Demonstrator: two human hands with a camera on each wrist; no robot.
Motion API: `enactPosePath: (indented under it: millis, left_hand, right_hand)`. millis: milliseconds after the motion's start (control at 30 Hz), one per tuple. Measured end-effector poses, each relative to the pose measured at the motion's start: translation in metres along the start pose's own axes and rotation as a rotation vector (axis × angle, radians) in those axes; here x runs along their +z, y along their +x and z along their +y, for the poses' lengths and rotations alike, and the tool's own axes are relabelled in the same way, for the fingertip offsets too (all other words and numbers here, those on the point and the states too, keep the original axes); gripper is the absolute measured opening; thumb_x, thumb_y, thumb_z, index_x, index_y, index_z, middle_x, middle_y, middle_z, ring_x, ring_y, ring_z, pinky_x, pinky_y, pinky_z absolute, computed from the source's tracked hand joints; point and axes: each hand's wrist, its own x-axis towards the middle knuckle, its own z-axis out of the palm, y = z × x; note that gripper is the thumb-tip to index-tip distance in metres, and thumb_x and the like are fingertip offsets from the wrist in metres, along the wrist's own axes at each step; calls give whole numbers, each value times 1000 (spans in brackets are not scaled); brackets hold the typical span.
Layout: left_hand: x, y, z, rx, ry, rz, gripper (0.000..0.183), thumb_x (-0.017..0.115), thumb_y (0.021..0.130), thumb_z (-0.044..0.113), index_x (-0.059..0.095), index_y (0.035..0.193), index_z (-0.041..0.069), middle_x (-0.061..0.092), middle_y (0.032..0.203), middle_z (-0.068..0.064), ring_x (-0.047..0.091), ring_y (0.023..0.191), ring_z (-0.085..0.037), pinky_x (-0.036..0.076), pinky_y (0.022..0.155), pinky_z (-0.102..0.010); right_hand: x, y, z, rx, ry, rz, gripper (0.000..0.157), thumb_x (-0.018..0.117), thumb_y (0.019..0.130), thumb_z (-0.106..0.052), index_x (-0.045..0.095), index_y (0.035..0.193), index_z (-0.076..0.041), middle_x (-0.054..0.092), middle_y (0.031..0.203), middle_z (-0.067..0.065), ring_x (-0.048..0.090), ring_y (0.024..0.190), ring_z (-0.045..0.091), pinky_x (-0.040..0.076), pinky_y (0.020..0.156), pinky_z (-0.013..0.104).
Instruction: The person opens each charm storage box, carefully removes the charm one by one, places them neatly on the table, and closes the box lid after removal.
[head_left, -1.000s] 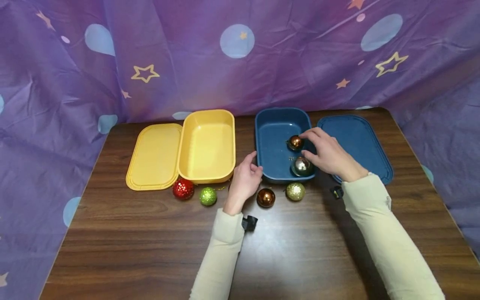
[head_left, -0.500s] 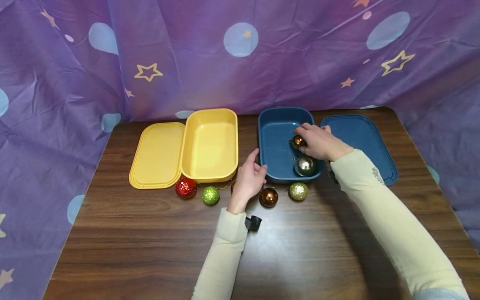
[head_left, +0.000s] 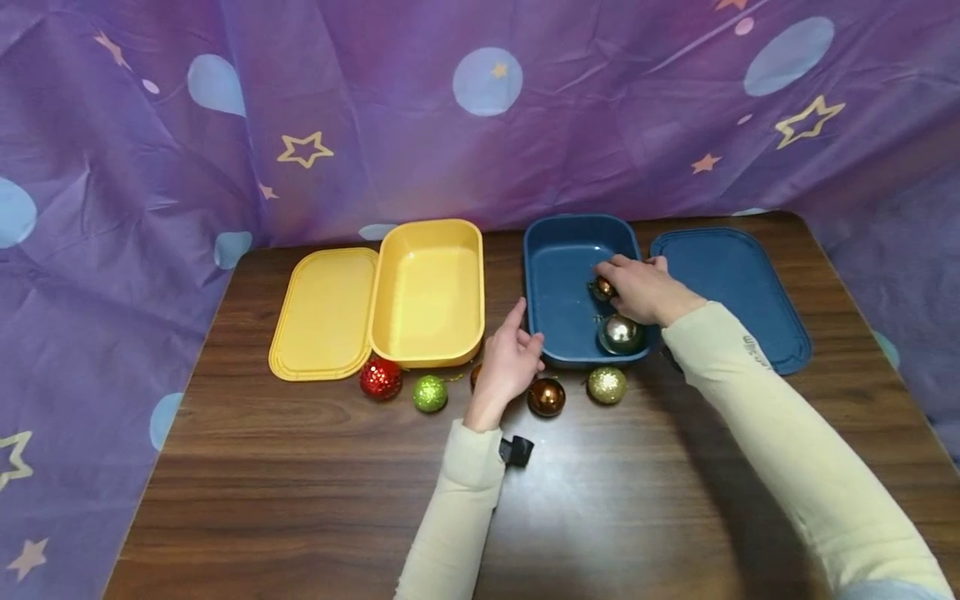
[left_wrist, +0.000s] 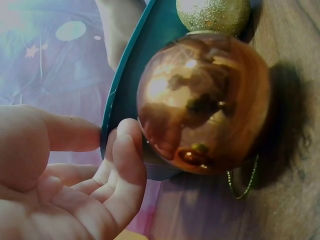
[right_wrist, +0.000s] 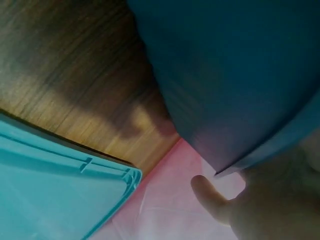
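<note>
My right hand [head_left: 637, 287] reaches into the blue box [head_left: 551, 287], its fingers curled over a small shiny copper bauble [head_left: 603, 288]. Closer to the front wall inside the box lies a larger silver bauble [head_left: 622, 333]. My left hand [head_left: 510, 367] rests by the box's near left corner, fingers loosely extended. In the left wrist view a straight finger [left_wrist: 75, 132] touches the box's edge. A copper bauble [left_wrist: 205, 105] with a cord loop looms beside that hand, on the table before the box. The right wrist view hides my right fingertips behind the box wall.
A gold glitter bauble [head_left: 607, 386], a green one [head_left: 431, 393] and a red one [head_left: 381, 378] line the table in front. Another brown bauble [head_left: 476, 377] is mostly hidden. Yellow box [head_left: 431, 292] and yellow lid [head_left: 326, 312] stand left; a blue lid [head_left: 738, 292] lies right.
My right hand has gone from above the baubles, fingers spread, to lying over the copper one in the blue box. The left hand has hardly moved; the head view has shifted slightly.
</note>
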Motion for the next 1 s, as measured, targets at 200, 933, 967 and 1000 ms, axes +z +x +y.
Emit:
enactPosePath:
  millis: [200, 933, 967, 1000]
  left_hand:
    - [2, 0, -1, -9, -11, -6, 60, 57, 95, 13, 33, 150, 9, 63, 74, -6, 61, 56, -8, 47, 52, -19]
    - [1, 2, -2, -14, -24, -13, 58, 57, 95, 13, 36, 149, 11, 63, 74, -6, 61, 57, -8, 46, 51, -20]
    - [1, 2, -2, -12, -25, -12, 58, 57, 95, 12, 36, 149, 11, 63, 75, -6, 61, 56, -8, 47, 51, -20]
    - [1, 2, -2, -13, -26, -13, 58, 57, 95, 13, 36, 149, 11, 63, 75, -6, 61, 56, -8, 47, 51, -20]
  right_hand:
    - [-4, -5, 1, -6, 22, 22, 47, 67, 85, -5, 53, 129, -5, 55, 125, 20, 55, 112, 39, 31, 87, 61]
    - [-26, -25, -7, -38, 153, 163, 48, 70, 87, -16, 52, 131, -8, 52, 128, 21, 54, 114, 43, 29, 93, 63]
    - [-26, -27, -7, -36, 163, 170, 47, 70, 87, -16, 52, 130, -8, 52, 128, 21, 54, 114, 42, 29, 93, 62]
    - [-27, -28, -7, -34, 169, 180, 47, 70, 87, -17, 52, 130, -8, 53, 127, 21, 53, 114, 42, 29, 93, 63]
